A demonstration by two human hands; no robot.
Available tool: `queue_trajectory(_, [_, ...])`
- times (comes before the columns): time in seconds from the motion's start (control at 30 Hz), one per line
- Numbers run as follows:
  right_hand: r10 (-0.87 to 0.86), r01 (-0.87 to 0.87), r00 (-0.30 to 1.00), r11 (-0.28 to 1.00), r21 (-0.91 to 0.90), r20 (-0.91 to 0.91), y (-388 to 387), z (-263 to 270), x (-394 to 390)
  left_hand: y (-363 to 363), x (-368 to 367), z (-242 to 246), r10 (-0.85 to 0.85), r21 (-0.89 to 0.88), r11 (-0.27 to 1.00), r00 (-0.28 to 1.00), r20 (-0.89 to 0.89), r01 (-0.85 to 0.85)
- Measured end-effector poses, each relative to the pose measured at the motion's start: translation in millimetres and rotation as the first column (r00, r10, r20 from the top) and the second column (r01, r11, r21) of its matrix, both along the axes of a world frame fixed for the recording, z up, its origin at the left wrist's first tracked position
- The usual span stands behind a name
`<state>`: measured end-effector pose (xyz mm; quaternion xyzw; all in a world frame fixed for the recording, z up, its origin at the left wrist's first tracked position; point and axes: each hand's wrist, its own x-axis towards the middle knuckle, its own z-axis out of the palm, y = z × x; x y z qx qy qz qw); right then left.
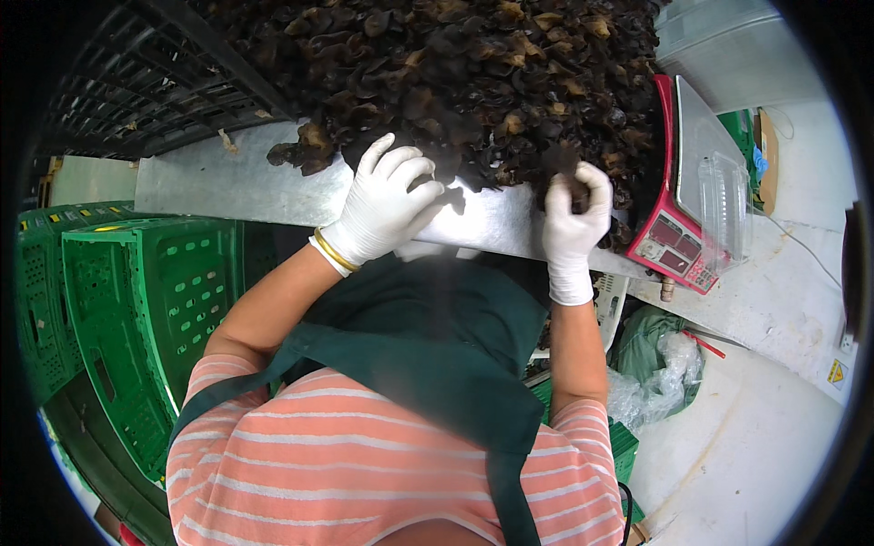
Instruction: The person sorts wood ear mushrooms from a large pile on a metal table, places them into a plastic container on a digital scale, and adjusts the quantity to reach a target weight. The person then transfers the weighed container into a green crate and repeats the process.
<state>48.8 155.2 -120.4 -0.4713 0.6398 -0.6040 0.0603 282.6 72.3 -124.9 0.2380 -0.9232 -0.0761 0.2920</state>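
Observation:
A large heap of dark brown wood ear mushrooms (437,82) covers most of the metal table (232,177) before me. My left hand (389,198), in a white glove with a gold bangle at the wrist, is at the heap's near edge. Its fingers are curled over the bare metal strip, and a small dark patch shows by the fingertips; whether they grip anything is unclear. Farther right, my right hand (579,225), also white-gloved, pinches a dark wood ear piece (561,158) between thumb and fingers. A small cluster of mushrooms (304,151) lies left of my left hand.
A black plastic crate (171,75) is tilted at the table's left. Green crates (184,273) stand below it. To the right is a red digital scale (672,239) with a clear plastic container (724,211) on it. Bubble wrap (655,382) lies lower right.

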Motion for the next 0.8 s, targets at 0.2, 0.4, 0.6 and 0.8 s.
queue_trajectory(0.2, [0.233, -0.047, 0.445, 0.970, -0.237, 0.865, -7, 60, -38, 0, 2, 0, -0.009, -0.003, 1.000, 0.995, -0.097, 0.009])
queue_trajectory(0.4, [-0.113, 0.210, 0.848, 0.968, -0.134, 0.517, 28, 137, -133, -1, 5, -3, 0.005, 0.023, 1.000, 0.990, -0.139, -0.002])
queue_trajectory(0.6, [-0.300, 0.603, 0.656, 0.761, 0.242, -0.692, 33, 146, -252, -1, 4, 1, 0.007, 0.035, 0.999, 0.990, -0.140, -0.003])
queue_trajectory(0.8, [-0.079, 0.505, 0.425, 0.848, 0.163, -0.902, 26, 157, -220, -1, 3, 2, 0.018, 0.054, 0.998, 0.991, -0.130, -0.011])
